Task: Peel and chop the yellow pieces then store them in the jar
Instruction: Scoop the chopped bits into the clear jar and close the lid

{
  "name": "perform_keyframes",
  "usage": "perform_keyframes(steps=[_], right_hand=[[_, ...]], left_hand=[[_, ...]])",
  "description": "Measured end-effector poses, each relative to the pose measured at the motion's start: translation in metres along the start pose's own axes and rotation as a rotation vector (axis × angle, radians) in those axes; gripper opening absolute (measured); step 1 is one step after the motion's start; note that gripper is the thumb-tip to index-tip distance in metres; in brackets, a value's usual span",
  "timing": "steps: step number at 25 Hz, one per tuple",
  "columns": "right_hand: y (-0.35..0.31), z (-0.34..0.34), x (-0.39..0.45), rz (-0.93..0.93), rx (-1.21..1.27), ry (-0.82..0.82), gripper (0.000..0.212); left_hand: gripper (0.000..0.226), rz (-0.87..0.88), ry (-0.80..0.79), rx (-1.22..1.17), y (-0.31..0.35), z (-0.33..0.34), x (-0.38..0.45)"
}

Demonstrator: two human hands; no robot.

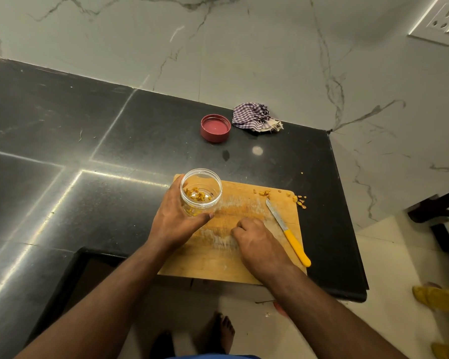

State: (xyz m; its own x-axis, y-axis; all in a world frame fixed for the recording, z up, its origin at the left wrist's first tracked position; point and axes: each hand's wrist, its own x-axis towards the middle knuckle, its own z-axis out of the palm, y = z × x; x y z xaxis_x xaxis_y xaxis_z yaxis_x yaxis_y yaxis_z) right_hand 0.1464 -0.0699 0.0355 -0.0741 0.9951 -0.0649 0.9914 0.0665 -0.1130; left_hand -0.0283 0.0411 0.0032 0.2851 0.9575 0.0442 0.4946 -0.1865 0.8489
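Left hand grips the tilted jar, chopped bits inside; right hand curls on the board, contents unseen; scraps might scatter off the worktop.

Dim, glary countertop, wide-angle warp

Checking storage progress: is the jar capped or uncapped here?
Uncapped. The jar in the left hand shows an open mouth with yellow pieces inside; the red lid lies apart on the counter.
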Motion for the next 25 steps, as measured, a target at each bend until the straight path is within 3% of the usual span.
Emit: perform_keyframes(steps=[3,5,7,9,10,12,14,16,19,21,25], right_hand=[[0.005,0.003,0.001,0.007,0.025,-0.007,0.027],[0.017,-0.002,0.009,0.262,0.259,0.045,0.028],[0.035,-0.010,0.016,0.619,0.796,0.093,0.023],[0.039,-0.023,0.018,0.825,1.510,0.068,0.020],[0.039,-0.031,0.017,0.850,1.766,0.062,0.021],[0.033,-0.050,0.022,0.776,1.971,0.066,0.022],[0.021,-0.070,0.036,0.611,1.969,0.096,0.020],[0.001,-0.085,0.056,0.457,1.760,0.138,0.019],[-0.030,-0.086,0.082,0.244,0.892,0.154,0.025],[-0.039,-0.083,0.088,0.166,0.541,0.121,0.025],[-0.012,-0.087,0.072,0.202,0.671,0.246,0.016]], left_hand=[[0.103,-0.010,0.000,0.009,0.000,0.001,0.000],[0.102,-0.007,-0.003,-0.002,0.000,0.000,0.000],[0.101,0.004,-0.002,-0.005,0.000,-0.001,-0.001],[0.100,0.003,-0.004,-0.007,0.001,-0.002,-0.001],[0.100,0.000,-0.005,-0.011,0.001,-0.002,-0.001],[0.100,-0.001,-0.004,-0.017,0.002,-0.002,-0.002],[0.099,0.004,-0.001,-0.017,0.004,-0.002,-0.002],[0.098,-0.002,0.003,-0.012,0.004,-0.002,-0.002],[0.096,-0.005,-0.009,-0.027,0.005,-0.002,-0.003],[0.097,-0.014,-0.012,-0.035,0.005,-0.002,-0.004],[0.097,0.006,-0.010,-0.014,0.006,-0.003,-0.003]])
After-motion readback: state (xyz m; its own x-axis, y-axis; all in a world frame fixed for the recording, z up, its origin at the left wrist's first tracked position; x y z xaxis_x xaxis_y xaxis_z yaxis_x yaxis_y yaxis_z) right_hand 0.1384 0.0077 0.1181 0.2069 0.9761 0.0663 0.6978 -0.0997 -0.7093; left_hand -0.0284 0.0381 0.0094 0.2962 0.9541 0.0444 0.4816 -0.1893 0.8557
